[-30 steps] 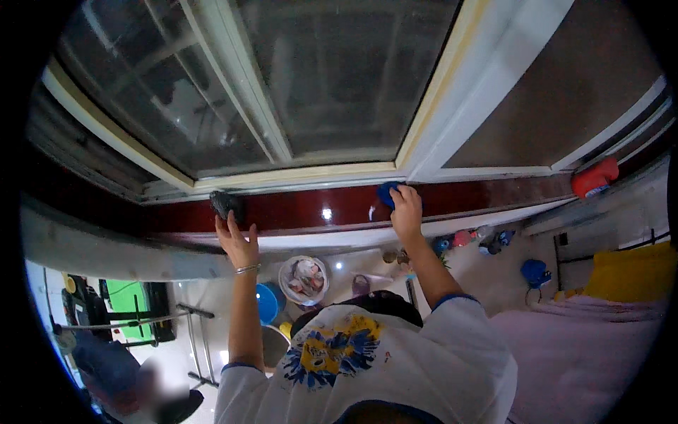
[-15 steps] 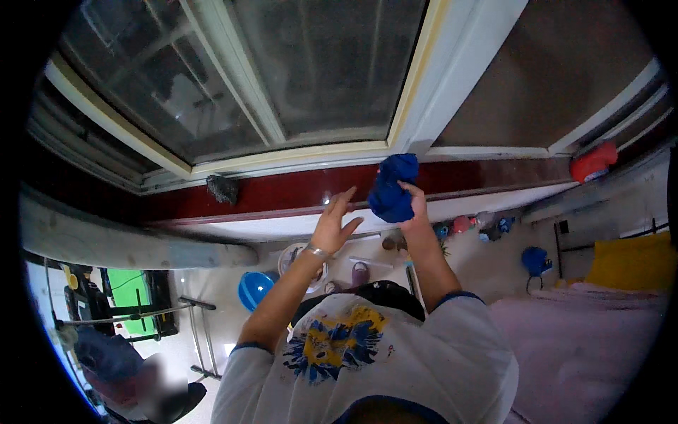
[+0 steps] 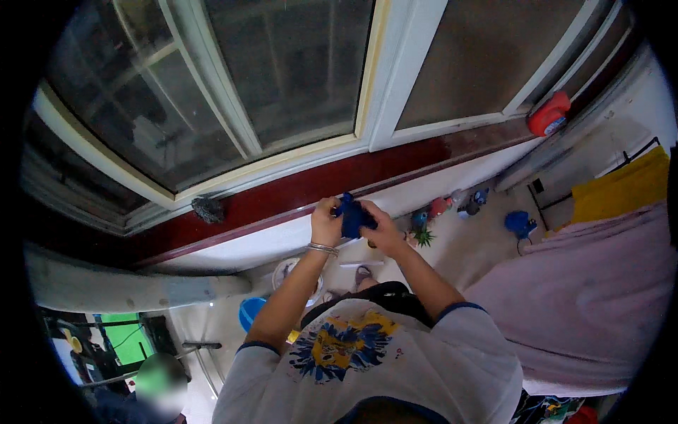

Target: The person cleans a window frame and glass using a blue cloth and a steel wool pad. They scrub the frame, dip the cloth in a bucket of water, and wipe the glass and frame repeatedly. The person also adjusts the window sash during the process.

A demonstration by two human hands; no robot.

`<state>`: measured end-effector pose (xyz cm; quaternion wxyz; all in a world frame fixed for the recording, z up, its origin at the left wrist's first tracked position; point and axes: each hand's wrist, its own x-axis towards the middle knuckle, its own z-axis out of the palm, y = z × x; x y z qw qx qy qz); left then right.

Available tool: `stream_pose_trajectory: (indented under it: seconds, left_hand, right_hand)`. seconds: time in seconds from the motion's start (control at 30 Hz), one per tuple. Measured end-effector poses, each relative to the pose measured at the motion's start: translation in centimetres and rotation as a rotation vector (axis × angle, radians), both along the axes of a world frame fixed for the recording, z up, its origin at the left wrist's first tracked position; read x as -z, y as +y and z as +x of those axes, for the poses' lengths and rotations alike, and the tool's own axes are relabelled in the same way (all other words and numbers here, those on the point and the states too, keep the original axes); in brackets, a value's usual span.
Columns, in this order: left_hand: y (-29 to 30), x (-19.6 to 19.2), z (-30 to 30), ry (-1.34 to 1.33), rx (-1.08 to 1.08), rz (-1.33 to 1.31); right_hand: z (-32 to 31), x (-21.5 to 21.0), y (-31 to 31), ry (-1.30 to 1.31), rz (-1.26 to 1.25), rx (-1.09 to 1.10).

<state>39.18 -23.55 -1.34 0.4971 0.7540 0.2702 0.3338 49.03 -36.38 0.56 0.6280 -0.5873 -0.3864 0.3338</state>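
A dark blue cloth [image 3: 355,219] is bunched up between my two hands, just in front of the dark red window sill [image 3: 296,205]. My left hand [image 3: 326,225] is closed on its left side, with a metal bracelet at the wrist. From the other side, the fingers of my right hand [image 3: 383,231] wrap round the cloth. Farther left on the sill lies a dark grey, crumpled wad [image 3: 207,210] that looks like a scouring pad or rag.
White-framed sliding windows [image 3: 378,106] rise behind the sill. A red plastic bottle [image 3: 549,115] stands at its right end. Below are a blue basin [image 3: 250,312], a white bucket [image 3: 277,274] and a green plant [image 3: 424,237]. Pink fabric [image 3: 565,297] hangs at the right; another person [image 3: 159,385] is lower left.
My left hand was open and apart; it has now closed on the cloth. The cloth has come down off the sill, toward me, and is more bunched. The view has turned.
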Motion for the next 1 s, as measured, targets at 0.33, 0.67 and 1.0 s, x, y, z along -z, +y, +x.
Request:
stream_pose_trajectory:
  seconds: [0.33, 0.67, 1.0]
  left_hand:
    - [2.0, -0.1, -1.3, 0.053, 0.006, -0.006]
    - [0.4, 0.2, 1.0, 0.172, -0.236, 0.058]
    - [-2.7, 0.7, 6.2, 0.058, -0.35, 0.097]
  right_hand:
    - [11.1, -4.8, 4.6, -1.556, 0.295, 0.203]
    - [19.8, -22.2, 11.1, -1.768, 0.713, 0.539]
    - [22.4, -12.5, 10.0, -1.609, 0.354, 0.262]
